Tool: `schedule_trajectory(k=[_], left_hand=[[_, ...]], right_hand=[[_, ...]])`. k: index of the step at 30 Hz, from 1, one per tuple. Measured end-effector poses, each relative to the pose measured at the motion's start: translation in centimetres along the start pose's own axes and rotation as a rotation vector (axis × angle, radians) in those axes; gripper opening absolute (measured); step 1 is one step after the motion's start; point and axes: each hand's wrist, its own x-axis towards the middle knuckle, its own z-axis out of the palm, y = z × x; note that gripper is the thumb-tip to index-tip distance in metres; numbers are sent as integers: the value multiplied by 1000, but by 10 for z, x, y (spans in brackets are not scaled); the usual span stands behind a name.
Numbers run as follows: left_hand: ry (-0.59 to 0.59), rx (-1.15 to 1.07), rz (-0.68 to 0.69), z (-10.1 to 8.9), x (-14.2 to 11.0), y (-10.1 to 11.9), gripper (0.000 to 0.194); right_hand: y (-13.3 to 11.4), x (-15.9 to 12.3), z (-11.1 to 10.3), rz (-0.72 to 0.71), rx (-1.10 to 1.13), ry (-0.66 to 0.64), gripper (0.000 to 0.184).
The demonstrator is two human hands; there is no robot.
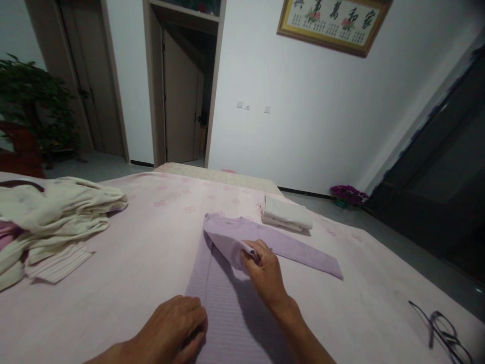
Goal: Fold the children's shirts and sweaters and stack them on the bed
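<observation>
A lavender long-sleeved knit top (227, 308) lies spread on the pink bed cover, its neckline facing away from me. One sleeve stretches out flat to the right. The other is folded over the chest, and my right hand (265, 273) grips its end, lifted a little above the body of the top. At the lower left edge of the garment, my left hand (174, 326) rests with curled fingers closed on the fabric. Its fingertips are partly hidden, and the bottom of the top runs out of view.
A heap of cream and striped clothes (60, 217) lies on the bed cover (151, 242) at left. Folded white cloth (286, 213) sits beyond the right sleeve. Eyeglasses (443, 328) lie at the lower right. Purple flowers (347, 195) stand on the floor by the wall.
</observation>
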Motion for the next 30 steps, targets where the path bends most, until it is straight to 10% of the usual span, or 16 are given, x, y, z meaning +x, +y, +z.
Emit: schedule_trajectory(k=[7,13,22,30], left_hand=[[-69,-319,-58,3,20,16,9],[222,-523,-247,-49,52,-46,47],[230,-618,-533,-68,142,-118,45],[252,-505,-727,-65,196,-149,38]], right_hand=[[-15,-20,13,-222,-219,-139,51],[-14,-44,44,-237,-381,-415,40],[-12,-18,21,-153,-74,-133,38],[-15,-29,26,-268,-168,-245,54]])
